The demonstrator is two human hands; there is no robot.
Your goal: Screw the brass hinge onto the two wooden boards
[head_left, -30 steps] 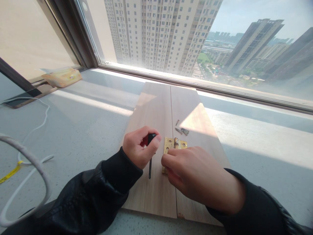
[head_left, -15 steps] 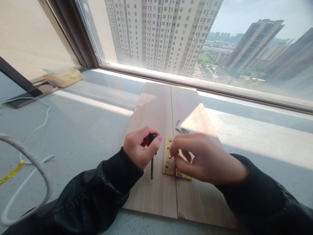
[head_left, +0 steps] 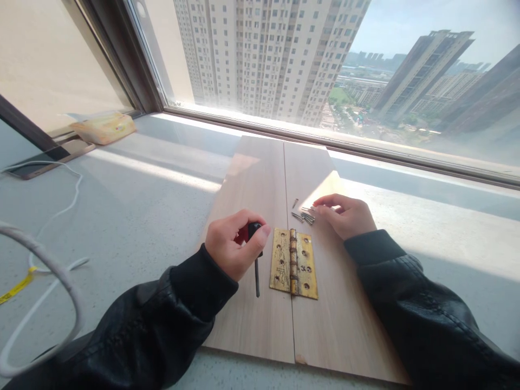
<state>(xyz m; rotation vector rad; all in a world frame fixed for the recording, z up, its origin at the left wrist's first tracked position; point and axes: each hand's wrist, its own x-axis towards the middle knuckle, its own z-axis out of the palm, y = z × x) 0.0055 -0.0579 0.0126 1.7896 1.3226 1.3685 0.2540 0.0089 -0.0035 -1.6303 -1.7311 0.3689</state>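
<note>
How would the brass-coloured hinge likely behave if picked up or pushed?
The hinge would probably feel heavy for its size, since its leaves look metal. Each leaf seems stiff, but lifted by one, the other may swing about the barrel. Lying flat on the wooden boards, it seems unlikely to roll.

High-rise room; window frame (head_left: 127,59), towers (head_left: 272,54)

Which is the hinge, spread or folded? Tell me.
Spread: the hinge lies flat on the boards, its two leaves side by side.
</note>
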